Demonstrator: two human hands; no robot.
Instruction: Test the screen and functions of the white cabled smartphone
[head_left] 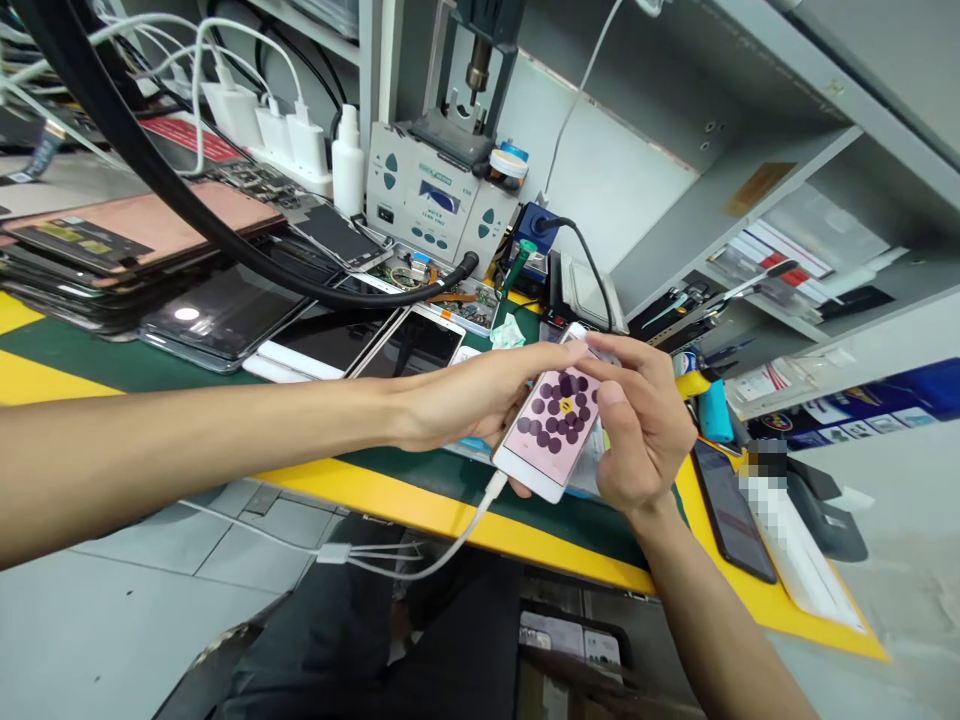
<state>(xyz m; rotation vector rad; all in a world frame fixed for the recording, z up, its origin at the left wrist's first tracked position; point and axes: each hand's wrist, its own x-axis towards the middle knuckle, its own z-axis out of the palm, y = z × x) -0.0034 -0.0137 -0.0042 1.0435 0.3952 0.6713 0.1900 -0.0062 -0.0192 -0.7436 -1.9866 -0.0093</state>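
Observation:
A white phone [551,425] is lit, with dark round dots and a yellow mark on a pink screen. My left hand [499,395] holds it from its left side and from beneath, the thumb along the top edge. At the right of the phone is my right hand [637,420], its fingertips over the upper part of the screen and its thumb beside the right edge; nothing is held in it. A white cable [480,510] is plugged into the phone's bottom end and hangs below the bench edge.
Stacked phone parts [150,240] lie at the left, beside more phones [322,335]. A grey control box [442,195] and white bottle [347,160] stand behind. A black hose [247,255] arches across. A dark phone [731,510] lies at the right.

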